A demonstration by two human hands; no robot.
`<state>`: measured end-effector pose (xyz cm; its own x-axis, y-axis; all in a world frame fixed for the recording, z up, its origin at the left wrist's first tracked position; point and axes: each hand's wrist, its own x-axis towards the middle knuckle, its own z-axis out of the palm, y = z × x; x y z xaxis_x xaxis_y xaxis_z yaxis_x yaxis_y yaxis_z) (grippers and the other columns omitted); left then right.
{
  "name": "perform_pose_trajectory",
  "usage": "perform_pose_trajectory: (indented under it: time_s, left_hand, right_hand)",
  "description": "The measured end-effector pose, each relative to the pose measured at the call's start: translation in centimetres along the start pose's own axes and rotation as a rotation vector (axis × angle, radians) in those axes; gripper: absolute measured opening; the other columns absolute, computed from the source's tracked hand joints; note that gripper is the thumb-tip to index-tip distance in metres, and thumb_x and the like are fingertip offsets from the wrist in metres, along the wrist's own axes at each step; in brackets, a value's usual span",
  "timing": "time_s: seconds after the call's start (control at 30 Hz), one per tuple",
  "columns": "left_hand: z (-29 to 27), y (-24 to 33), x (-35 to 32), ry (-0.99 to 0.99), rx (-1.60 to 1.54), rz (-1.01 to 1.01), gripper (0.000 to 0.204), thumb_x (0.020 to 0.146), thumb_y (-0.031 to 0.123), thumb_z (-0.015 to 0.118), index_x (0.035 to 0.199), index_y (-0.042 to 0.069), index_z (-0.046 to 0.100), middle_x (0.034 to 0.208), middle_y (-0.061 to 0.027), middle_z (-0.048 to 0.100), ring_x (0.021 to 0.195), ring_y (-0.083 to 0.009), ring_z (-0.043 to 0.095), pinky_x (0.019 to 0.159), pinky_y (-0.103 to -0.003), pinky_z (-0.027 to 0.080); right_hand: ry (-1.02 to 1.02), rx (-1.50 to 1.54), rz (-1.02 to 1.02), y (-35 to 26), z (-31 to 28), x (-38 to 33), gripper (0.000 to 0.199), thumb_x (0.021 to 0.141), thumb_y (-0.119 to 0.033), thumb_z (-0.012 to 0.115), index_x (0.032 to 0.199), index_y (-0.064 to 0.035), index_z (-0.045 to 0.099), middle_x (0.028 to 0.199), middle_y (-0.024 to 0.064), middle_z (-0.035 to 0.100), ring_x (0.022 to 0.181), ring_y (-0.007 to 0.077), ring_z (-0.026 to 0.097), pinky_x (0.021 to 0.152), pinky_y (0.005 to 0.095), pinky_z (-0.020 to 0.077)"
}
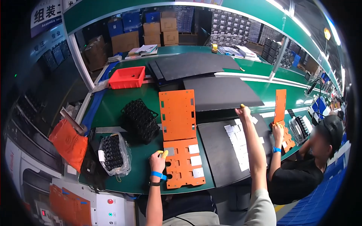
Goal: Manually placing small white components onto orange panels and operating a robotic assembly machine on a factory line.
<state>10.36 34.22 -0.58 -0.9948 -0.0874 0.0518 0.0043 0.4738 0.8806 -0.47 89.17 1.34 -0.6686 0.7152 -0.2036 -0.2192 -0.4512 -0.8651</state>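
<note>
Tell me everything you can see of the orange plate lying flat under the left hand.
The orange plate is a flat, rigid-looking panel with notched edges, small round holes and rectangular cutouts. It lies flat on the green bench, near the front edge. Three pale square pieces sit along its right side and a grey one near its top left. The left hand rests at its left edge. A second orange plate lies just behind it, and a black sheet lies to its right.

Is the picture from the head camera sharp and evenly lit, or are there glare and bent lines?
Head view: straight edges of the green table curve toward the rim, and the corners are black. Glare shines on the table's far right. The orange plate near the left hand is sharp; the right hand is slightly soft.
</note>
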Motion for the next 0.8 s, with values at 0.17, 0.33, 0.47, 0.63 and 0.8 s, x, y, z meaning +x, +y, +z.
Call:
perform_pose_trajectory:
  time_s: [0.17,0.33,0.47,0.63,0.8]
  left_hand:
    - [0.8,-0.4,0.0,-0.014,-0.020,0.008,0.033,0.086,0.025,0.078,0.095,-0.006,0.070,0.082,-0.0240,0.070,0.072,-0.0380,0.067,0.065,-0.040,0.052]
    - [0.3,0.9,-0.5,0.018,0.016,0.009,0.032,0.086,0.023,0.078,0.096,-0.006,0.069,0.081,-0.0225,0.069,0.068,-0.0300,0.064,0.064,-0.038,0.050]
    - [0.4,-0.1,-0.1,0.012,0.016,0.029,0.031,0.085,0.023,0.078,0.094,-0.005,0.070,0.079,-0.0225,0.069,0.068,-0.0330,0.067,0.063,-0.039,0.051]
    - [1.0,0.3,0.0,-0.010,-0.016,0.031,0.030,0.085,0.022,0.078,0.093,-0.006,0.069,0.077,-0.0218,0.069,0.065,-0.0318,0.066,0.062,-0.038,0.050]
    - [0.0,-0.1,0.0,0.020,0.011,0.008,0.029,0.085,0.021,0.078,0.093,-0.006,0.069,0.075,-0.0214,0.068,0.063,-0.0315,0.064,0.061,-0.038,0.049]
  right_hand:
    - [-0.051,0.040,0.041,4.8,-1.7,4.6,0.019,0.099,-0.009,0.045,0.085,0.0020,0.053,0.065,0.0088,0.046,0.054,0.0206,0.053,0.061,0.0417,0.0632]
    - [-0.019,0.018,0.159,6.4,-3.3,4.8,0.022,0.101,-0.013,0.047,0.088,0.0029,0.054,0.070,0.0099,0.049,0.057,0.0214,0.055,0.062,0.0415,0.0633]
    - [0.029,-0.014,0.127,6.3,-1.9,4.4,0.023,0.101,-0.016,0.049,0.094,0.0041,0.057,0.075,0.0096,0.052,0.061,0.0211,0.057,0.063,0.0401,0.0632]
    - [0.182,-0.079,0.062,5.7,-1.8,4.0,0.024,0.098,-0.019,0.056,0.095,0.0042,0.059,0.077,0.0120,0.058,0.061,0.0203,0.059,0.056,0.0349,0.0612]
    - [0.174,-0.174,0.222,7.0,0.0,1.8,0.031,0.099,-0.023,0.061,0.095,0.0079,0.062,0.077,0.0176,0.067,0.056,0.0248,0.067,0.046,0.0328,0.0584]
